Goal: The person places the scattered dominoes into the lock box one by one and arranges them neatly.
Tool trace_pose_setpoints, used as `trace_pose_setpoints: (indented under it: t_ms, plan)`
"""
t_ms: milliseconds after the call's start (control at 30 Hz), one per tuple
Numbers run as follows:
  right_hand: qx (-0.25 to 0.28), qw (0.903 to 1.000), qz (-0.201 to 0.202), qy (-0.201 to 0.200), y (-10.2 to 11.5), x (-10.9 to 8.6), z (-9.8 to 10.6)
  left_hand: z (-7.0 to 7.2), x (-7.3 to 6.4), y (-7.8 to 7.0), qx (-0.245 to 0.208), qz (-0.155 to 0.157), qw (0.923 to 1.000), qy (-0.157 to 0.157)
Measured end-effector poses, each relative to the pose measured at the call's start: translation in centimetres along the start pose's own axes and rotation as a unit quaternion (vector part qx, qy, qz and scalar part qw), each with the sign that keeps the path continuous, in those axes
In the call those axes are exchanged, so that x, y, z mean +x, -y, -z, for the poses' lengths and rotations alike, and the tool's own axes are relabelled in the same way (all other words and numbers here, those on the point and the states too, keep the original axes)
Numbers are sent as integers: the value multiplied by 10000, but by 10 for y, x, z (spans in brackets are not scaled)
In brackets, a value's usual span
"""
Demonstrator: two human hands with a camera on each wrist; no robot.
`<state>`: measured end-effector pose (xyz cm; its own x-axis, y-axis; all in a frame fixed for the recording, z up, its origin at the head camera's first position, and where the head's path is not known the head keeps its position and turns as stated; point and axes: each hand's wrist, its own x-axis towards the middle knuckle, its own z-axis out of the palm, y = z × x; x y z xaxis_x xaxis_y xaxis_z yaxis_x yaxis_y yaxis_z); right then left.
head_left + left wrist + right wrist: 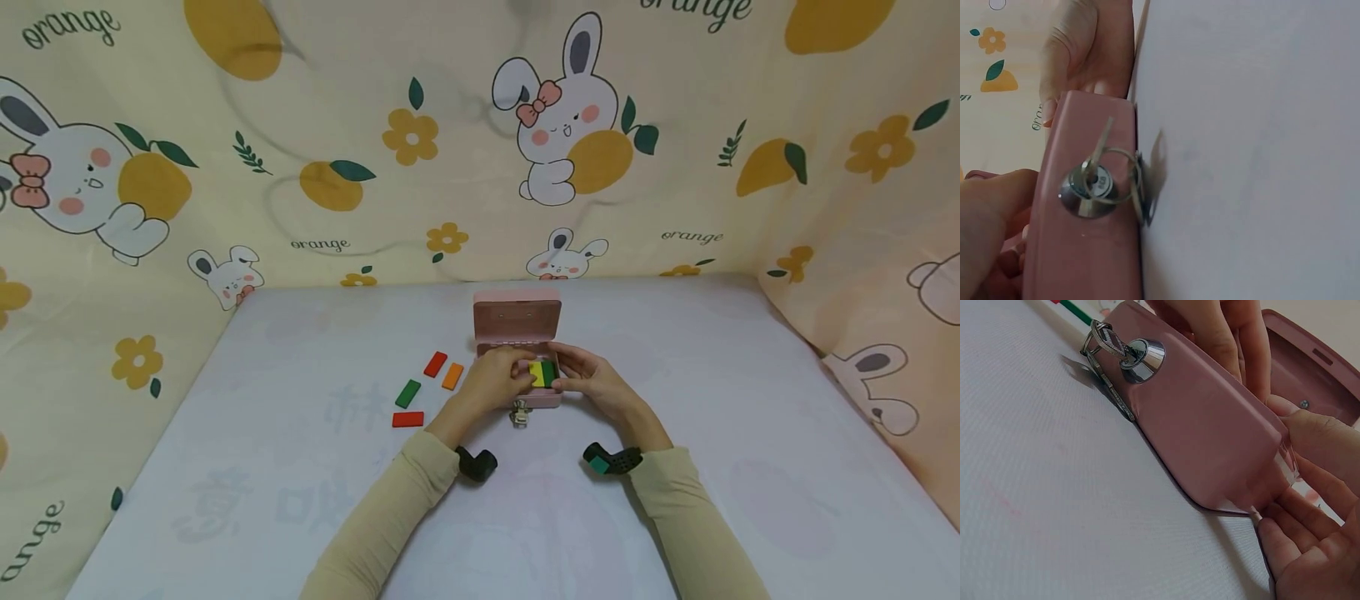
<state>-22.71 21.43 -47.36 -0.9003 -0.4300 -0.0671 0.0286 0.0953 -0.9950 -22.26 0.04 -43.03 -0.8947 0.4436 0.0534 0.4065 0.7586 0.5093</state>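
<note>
A pink metal cash box (551, 402) stands with its lid (517, 320) raised; a key and ring (1110, 172) hang from the front lock (1088, 194). My left hand (491, 379) reaches into the box, its thumb and forefinger at the ends of a yellow domino block (536, 374). Beside that block lies a green domino block (548, 374). My right hand (600, 383) grips the right wall of the box, thumb (1319, 431) at the rim and the other fingers against the outside. The left part of the box interior is hidden behind my left hand.
To the left of the box lie a red block (435, 364), an orange block (452, 376), a green block (408, 393) and another red block (408, 419) on the white tabletop (300, 467). A printed cloth (450, 125) hangs behind the table.
</note>
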Motion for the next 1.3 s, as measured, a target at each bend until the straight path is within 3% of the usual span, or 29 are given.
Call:
trace_pose_setpoints:
  t_ms: [700,967,1300]
  plan:
    - [-20,10000,28,41,1,0,1,18,-16,12,-679,-429,9967,-155]
    - [-98,9999,-69,-44,2,0,0,26,-23,18,-668,-369,9967,-288]
    - [-52,10000,-31,-12,1,0,1,34,-29,24,-1157,-284,9925,-281]
